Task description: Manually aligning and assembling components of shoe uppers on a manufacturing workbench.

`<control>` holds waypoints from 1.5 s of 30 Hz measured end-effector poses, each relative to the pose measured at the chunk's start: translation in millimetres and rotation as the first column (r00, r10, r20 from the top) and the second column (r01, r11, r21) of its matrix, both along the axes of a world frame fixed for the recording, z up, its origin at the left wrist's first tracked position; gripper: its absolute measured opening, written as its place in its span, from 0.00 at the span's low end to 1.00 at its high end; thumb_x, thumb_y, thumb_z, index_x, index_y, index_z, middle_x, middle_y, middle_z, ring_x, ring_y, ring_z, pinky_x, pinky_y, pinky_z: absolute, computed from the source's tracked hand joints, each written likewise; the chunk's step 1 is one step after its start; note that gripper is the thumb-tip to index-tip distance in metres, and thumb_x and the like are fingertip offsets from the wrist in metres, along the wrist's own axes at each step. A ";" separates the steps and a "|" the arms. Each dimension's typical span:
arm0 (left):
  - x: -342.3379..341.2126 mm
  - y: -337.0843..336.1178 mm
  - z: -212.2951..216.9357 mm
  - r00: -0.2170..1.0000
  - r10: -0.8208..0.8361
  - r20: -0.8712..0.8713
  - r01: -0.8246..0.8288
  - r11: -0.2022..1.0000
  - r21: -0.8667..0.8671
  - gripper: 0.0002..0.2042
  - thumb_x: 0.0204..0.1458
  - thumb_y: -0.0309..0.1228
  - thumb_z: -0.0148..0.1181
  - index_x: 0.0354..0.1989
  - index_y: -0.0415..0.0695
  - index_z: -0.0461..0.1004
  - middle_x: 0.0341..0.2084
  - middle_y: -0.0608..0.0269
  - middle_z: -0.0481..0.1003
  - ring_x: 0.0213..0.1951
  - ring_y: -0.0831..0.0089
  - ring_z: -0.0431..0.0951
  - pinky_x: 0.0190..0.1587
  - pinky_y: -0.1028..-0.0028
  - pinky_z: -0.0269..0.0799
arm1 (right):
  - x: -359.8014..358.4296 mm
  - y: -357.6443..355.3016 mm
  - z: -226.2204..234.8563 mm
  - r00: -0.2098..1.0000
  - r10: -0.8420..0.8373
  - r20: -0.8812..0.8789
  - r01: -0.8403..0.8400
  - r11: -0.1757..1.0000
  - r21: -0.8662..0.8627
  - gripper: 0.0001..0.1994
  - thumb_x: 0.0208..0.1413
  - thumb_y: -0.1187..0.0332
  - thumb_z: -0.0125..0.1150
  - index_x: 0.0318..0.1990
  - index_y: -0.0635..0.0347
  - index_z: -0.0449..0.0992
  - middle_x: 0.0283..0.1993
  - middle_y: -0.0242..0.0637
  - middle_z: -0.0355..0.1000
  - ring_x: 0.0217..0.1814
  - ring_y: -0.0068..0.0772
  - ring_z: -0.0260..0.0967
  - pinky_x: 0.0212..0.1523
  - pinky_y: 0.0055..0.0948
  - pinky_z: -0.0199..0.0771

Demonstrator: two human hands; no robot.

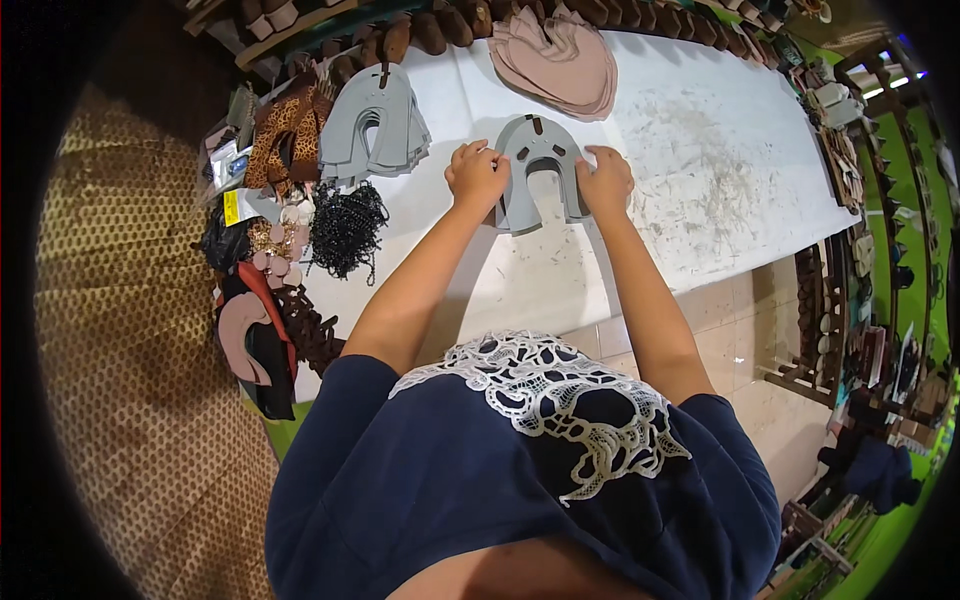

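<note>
Grey U-shaped shoe upper pieces (517, 160), apparently stacked, lie on the white-covered table in front of me. The top piece has several dark oblong marks or slots around its curve. My left hand (477, 177) grips the left edge, its fingers curled and thumb against the side. On the opposite edge, my right hand (606, 182) is closed with bent fingers. Parts of the fingertips are hidden. To the left lies a fanned stack of similar grey pieces (345, 125). A pile of pink upper pieces (560, 75) rests beyond my hands.
Leopard-print pieces (275, 140), a heap of black cord or beading (345, 225) and other materials crowd the table's left end. Brown shoe lasts (428, 32) line the far edge. Grey-brown scraps (720, 150) litter the white table cover (690, 225). Racks (805, 320) stand at right.
</note>
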State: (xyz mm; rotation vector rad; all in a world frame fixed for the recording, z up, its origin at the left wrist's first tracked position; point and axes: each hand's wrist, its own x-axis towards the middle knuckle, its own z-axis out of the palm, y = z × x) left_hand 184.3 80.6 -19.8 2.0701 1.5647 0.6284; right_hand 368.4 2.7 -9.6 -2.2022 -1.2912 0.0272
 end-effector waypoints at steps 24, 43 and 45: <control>8.6 -15.7 -14.1 0.883 -0.329 -0.335 0.417 0.877 0.238 0.30 0.52 0.36 0.44 0.65 0.46 0.48 0.65 0.59 0.51 0.66 0.63 0.50 0.64 0.46 0.35 | -38.8 11.5 -11.0 0.841 0.480 0.252 -0.388 0.858 -0.337 0.31 0.58 0.54 0.44 0.67 0.51 0.46 0.71 0.34 0.42 0.72 0.38 0.38 0.65 0.60 0.34; -186.8 32.0 34.0 0.909 0.181 -0.376 -0.036 0.932 0.362 0.15 0.48 0.36 0.56 0.46 0.50 0.74 0.55 0.61 0.64 0.61 0.60 0.58 0.59 0.40 0.41 | -150.1 48.6 11.7 0.732 0.647 0.212 -0.626 0.762 -0.163 0.19 0.53 0.61 0.54 0.53 0.49 0.69 0.58 0.34 0.62 0.64 0.39 0.53 0.63 0.59 0.43; -209.0 43.2 37.9 0.896 0.224 -0.382 -0.057 0.914 0.402 0.14 0.48 0.36 0.56 0.44 0.51 0.75 0.54 0.62 0.65 0.60 0.60 0.59 0.60 0.40 0.41 | -163.9 60.5 10.8 0.706 0.664 0.248 -0.646 0.747 -0.161 0.18 0.52 0.61 0.54 0.52 0.48 0.70 0.58 0.34 0.62 0.65 0.39 0.53 0.63 0.58 0.44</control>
